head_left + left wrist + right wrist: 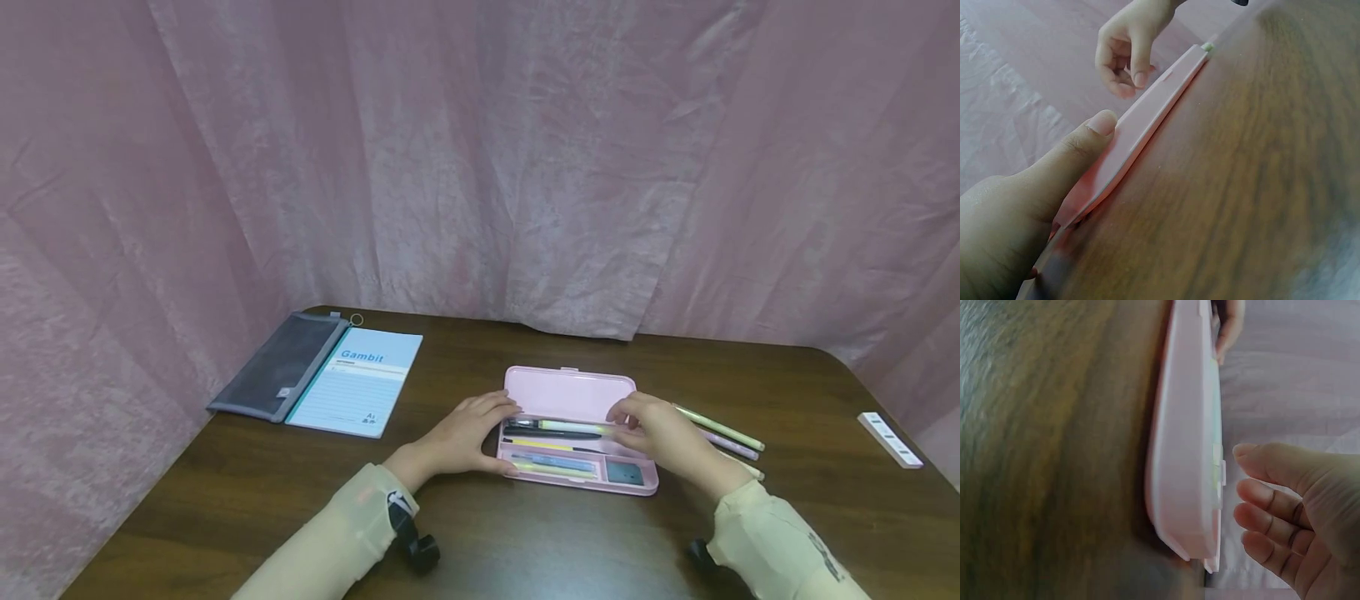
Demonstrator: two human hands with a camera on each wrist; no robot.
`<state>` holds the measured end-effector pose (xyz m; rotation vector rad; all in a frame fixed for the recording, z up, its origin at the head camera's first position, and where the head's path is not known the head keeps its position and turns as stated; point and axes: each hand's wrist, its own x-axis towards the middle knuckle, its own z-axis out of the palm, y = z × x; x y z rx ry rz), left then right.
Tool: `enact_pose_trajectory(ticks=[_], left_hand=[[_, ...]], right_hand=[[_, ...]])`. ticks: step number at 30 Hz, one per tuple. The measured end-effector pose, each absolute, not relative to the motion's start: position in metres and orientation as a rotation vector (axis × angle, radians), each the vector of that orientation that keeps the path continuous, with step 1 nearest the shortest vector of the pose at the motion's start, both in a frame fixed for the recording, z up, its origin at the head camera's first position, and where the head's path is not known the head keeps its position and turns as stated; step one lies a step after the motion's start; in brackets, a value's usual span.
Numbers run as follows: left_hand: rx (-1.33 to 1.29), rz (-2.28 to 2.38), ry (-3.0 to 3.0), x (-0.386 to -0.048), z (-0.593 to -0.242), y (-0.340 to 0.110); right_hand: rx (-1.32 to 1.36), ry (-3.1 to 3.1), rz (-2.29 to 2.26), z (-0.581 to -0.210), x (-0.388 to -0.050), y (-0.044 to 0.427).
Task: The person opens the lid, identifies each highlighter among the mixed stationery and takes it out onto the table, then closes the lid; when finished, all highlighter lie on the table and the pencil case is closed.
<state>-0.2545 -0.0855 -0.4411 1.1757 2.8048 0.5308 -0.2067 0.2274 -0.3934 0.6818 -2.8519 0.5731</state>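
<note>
A pink pencil case (570,393) lies with its lid raised on the table. Inside are a pen with a pale green barrel (573,426), a black pen (551,433), a thin yellow stick (536,444), some blue and yellow-green pens (555,463) and a dark rectangular piece (625,473). My left hand (465,437) grips the case's left end, its thumb (1102,124) against the front wall. Above the right part of the case hovers my right hand (667,433); its fingers are loosely bent. The right wrist view shows nothing between that thumb and fingers.
Right of the case lie a green pen (720,427), a purple pen (735,446) and another, partly hidden. A white strip with dark marks (890,439) sits at the far right. Leftward are a light blue notebook (356,383) and a grey zip pouch (281,367). Pink curtains (480,167) hang behind.
</note>
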Motion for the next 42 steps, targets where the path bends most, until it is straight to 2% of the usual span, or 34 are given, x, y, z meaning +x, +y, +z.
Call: enact_pose_trajectory(ticks=[26, 42], left_hand=[[1.187, 0.51, 2.822, -0.254, -0.442, -0.085], [1.173, 0.511, 2.814, -0.254, -0.442, -0.086]], right_hand=[[0.682, -2.917, 0.213, -0.405, -0.214, 0.216], [0.771, -2.873, 0.25, -0.393, -0.205, 0.216]])
